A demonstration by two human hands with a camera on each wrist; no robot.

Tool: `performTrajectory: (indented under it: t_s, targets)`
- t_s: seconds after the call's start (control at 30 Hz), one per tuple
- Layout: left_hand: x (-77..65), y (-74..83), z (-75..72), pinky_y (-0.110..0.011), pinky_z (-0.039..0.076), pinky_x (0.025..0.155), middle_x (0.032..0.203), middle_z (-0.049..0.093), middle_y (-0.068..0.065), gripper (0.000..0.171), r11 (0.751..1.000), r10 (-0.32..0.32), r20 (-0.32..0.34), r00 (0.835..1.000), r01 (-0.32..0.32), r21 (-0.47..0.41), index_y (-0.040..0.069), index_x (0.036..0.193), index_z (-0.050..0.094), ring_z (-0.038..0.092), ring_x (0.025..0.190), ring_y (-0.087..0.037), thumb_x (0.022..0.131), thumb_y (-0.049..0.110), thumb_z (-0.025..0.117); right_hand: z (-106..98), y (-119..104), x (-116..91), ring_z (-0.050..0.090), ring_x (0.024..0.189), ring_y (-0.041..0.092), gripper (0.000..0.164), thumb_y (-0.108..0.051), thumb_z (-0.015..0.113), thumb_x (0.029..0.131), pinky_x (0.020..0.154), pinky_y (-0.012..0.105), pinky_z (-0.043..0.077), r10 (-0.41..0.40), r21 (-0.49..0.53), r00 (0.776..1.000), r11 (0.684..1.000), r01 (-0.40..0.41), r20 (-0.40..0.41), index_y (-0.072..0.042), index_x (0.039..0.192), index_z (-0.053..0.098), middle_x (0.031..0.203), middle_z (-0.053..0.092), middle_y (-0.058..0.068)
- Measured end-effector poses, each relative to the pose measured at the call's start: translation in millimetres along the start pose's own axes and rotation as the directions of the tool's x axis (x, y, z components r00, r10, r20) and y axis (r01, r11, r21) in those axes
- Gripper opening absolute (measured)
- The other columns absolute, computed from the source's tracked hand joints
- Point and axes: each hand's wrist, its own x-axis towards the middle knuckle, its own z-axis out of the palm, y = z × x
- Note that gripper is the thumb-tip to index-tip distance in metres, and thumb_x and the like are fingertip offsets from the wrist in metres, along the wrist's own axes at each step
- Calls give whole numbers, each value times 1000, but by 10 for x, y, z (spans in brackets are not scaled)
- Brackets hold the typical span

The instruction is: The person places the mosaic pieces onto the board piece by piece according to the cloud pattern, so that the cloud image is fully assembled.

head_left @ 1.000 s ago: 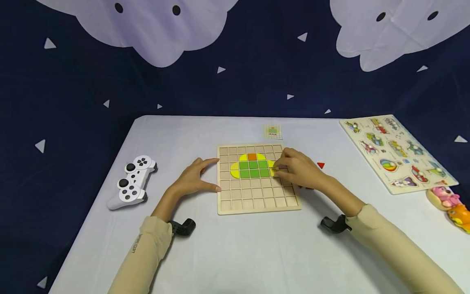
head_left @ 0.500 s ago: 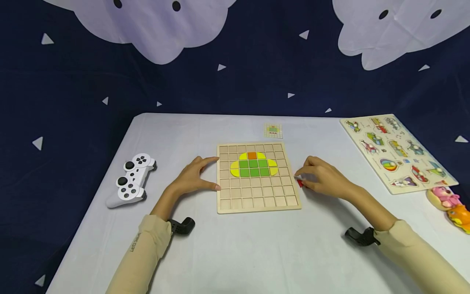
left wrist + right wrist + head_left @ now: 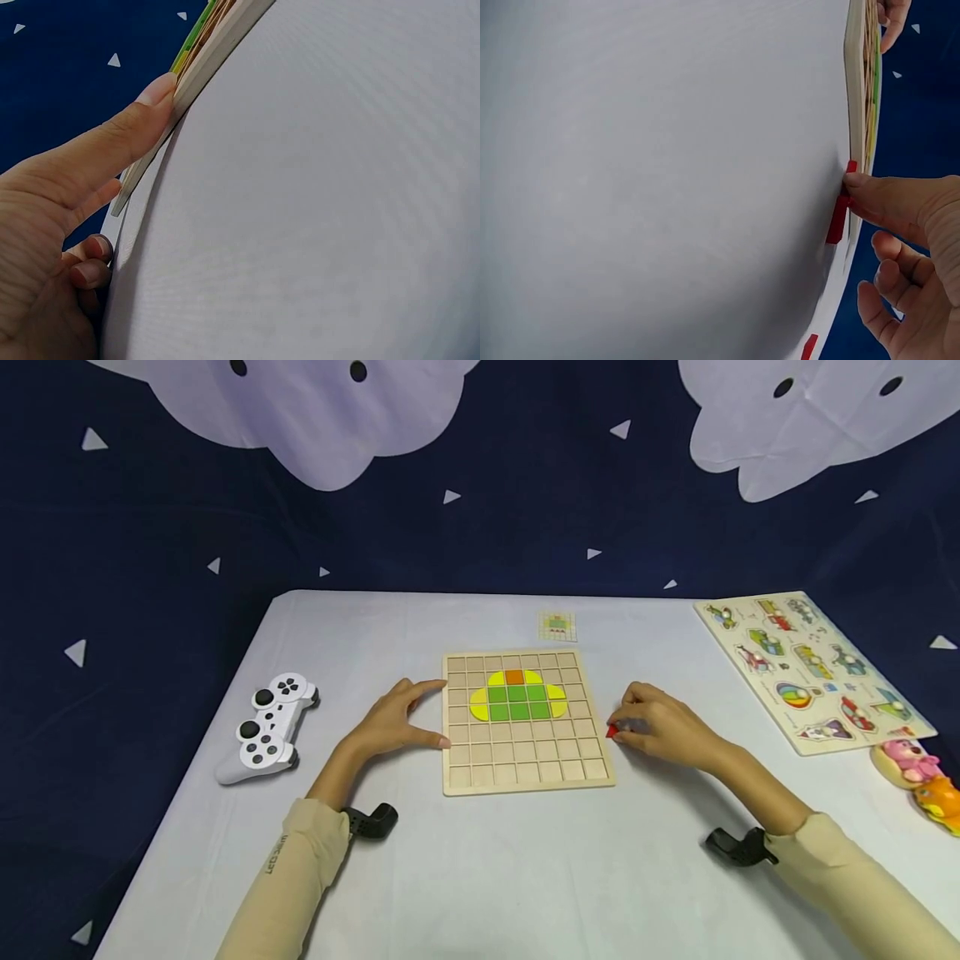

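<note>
A square wooden grid board [image 3: 525, 775] lies on the white table, holding green squares [image 3: 518, 693], an orange square [image 3: 514, 677] and yellow rounded pieces [image 3: 479, 704]. My left hand [image 3: 388, 720] touches the board's left edge with thumb and index finger spread apart. Just off the board's right side, my right hand [image 3: 663, 725] pinches a small red triangle block [image 3: 611, 732]. In the right wrist view, the thumb [image 3: 889, 199] is on red pieces beside the board, one red block [image 3: 838, 221] sticking out below it. Another red block [image 3: 810, 346] lies farther down.
Behind the board lies a small pattern card [image 3: 557, 627]. A white game controller [image 3: 273, 727] is at the left. A picture puzzle board [image 3: 813, 672] lies at the right, with pink and orange toys [image 3: 918, 777] by its near corner.
My right hand has left the yellow piece on the board's right side, moved right and taken hold of a red triangle block. The left hand stays at the board's edge.
</note>
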Motion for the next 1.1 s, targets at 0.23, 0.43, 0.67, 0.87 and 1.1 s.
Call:
performTrajectory:
  t_s: [0.23, 0.43, 0.67, 0.87, 1.1]
  targets:
    - [-4, -5, -11, -36, 33, 74, 94, 38, -5, 99, 1000, 1, -8, 1000, -1, -8, 25, 150, 45, 39, 86, -21, 64, 42, 92, 14, 10, -1, 47, 84, 8, 17, -8, 86, 74, 71, 34, 46, 3, -23, 999, 1000, -4, -34, -11, 89, 78, 92, 54, -3]
    - [-16, 0, -21, -36, 33, 74, 95, 38, -5, 99, 1000, 1, -10, 1000, -1, -1, 26, 150, 45, 39, 86, -21, 65, 42, 92, 29, 18, -1, 47, 82, 8, 15, -10, 85, 74, 70, 33, 45, -15, -20, 998, 1000, 14, -59, -13, 85, 77, 90, 53, -5]
    - [-11, 15, -17, -36, 33, 74, 94, 38, -5, 99, 1000, 1, -4, 1000, -1, 0, 26, 150, 44, 39, 86, -21, 65, 42, 91, 32, 38, -6, 48, 81, 7, 14, -16, 86, 72, 68, 32, 46, -23, -18, 995, 1000, 21, -101, -14, 80, 75, 89, 52, -6]
    - [-8, 11, -14, -36, 33, 74, 94, 38, -5, 99, 1000, -6, -6, 1000, 6, -3, 26, 150, 44, 39, 86, -21, 64, 41, 92, 37, 16, 36, 47, 81, 6, 15, -16, 87, 71, 69, 31, 46, -36, -1, 991, 999, 37, -126, -14, 79, 75, 90, 51, -7]
    - [0, 6, -14, -35, 33, 74, 95, 38, -5, 99, 1000, -5, -4, 1000, 5, -5, 26, 150, 44, 39, 87, -21, 64, 42, 91, 88, -71, 164, 49, 82, 8, 15, -12, 86, 72, 68, 30, 45, -49, 50, 992, 997, 55, -116, -12, 82, 76, 90, 52, -5]
